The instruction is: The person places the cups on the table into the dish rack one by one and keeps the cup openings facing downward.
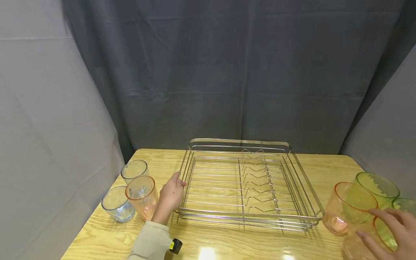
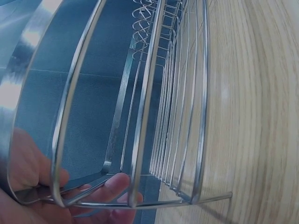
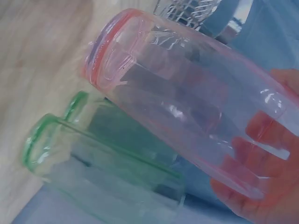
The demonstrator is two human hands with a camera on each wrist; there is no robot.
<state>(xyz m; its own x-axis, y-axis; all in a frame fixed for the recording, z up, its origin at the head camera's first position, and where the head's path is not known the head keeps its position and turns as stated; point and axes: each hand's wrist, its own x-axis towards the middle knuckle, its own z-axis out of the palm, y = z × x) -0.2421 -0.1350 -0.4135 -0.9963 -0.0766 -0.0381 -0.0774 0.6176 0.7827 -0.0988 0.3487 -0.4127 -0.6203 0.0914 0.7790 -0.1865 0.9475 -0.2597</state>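
My left hand (image 1: pixel 171 193) grips the left side of a metal wire dish rack (image 1: pixel 250 215). In the left wrist view its fingers (image 2: pixel 114 186) come through between the wires near a corner. At the right edge of the table my right hand (image 1: pixel 398 234) is around the upper part of a clear orange-tinted drinking glass (image 1: pixel 355 249). The right wrist view shows its fingers (image 3: pixel 264 133) through the wall of this glass, which looks pinkish there. Beside it stand another orange glass (image 1: pixel 336 220) and two green glasses (image 3: pixel 107 172).
Left of the rack stand a taller orange glass (image 1: pixel 146 206), a short clear bluish glass (image 1: pixel 123 213) and another bluish glass (image 1: pixel 134 169). The wooden table (image 1: pixel 195 238) meets a dark curtain (image 1: pixel 208 90) behind and pale cloth walls on both sides.
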